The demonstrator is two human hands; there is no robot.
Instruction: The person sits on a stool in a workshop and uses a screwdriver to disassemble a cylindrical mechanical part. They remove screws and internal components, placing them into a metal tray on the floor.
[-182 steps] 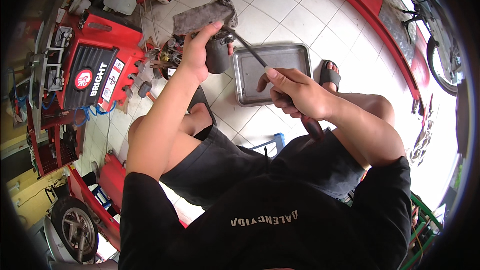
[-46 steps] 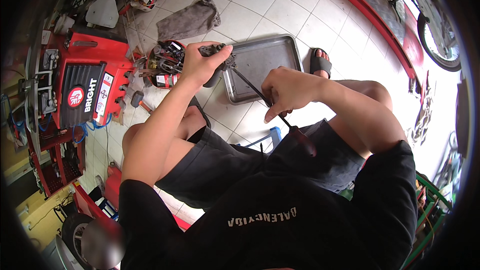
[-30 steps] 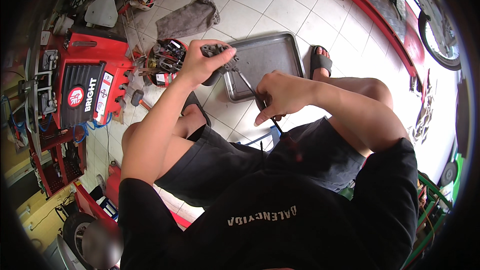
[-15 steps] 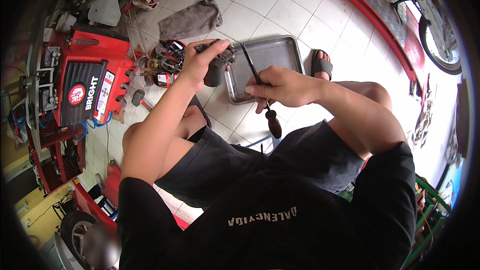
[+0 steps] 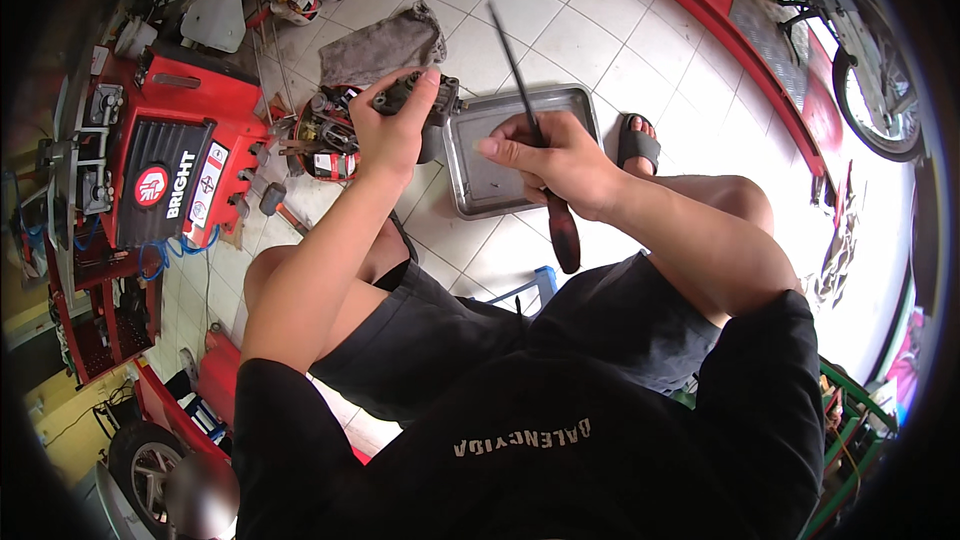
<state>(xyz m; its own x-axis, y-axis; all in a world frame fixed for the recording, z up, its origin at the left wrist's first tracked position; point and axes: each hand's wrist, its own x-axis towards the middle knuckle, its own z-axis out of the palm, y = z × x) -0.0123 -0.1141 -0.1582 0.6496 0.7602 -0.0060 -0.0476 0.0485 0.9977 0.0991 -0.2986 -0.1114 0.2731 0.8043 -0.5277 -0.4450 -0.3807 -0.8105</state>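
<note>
My left hand [image 5: 388, 140] is closed around a dark metal carburetor [image 5: 436, 98], its thumb lying over the top. The part's dark rounded lower end shows only partly below my hand. My right hand [image 5: 565, 165] grips a long screwdriver [image 5: 565, 240] where the shaft meets the dark reddish handle. The thin shaft points away from me, and its tip is well apart from the carburetor. Beneath my hands a shallow grey metal tray [image 5: 458, 185] rests on the floor, with a small bit lying in it.
A grey cloth [image 5: 385, 43] lies on the tiles beyond my left hand. Left of it stands a round container of tools [image 5: 330, 125], with a mallet [image 5: 275, 200] nearer. A red machine [image 5: 175, 155] is at far left; a motorcycle wheel [image 5: 870, 105] is at far right.
My right hand has shifted slightly right and moved its hold toward the handle. The screwdriver's tip now reaches farther away from me. The carburetor has turned in my left hand, hiding more of its rounded end.
</note>
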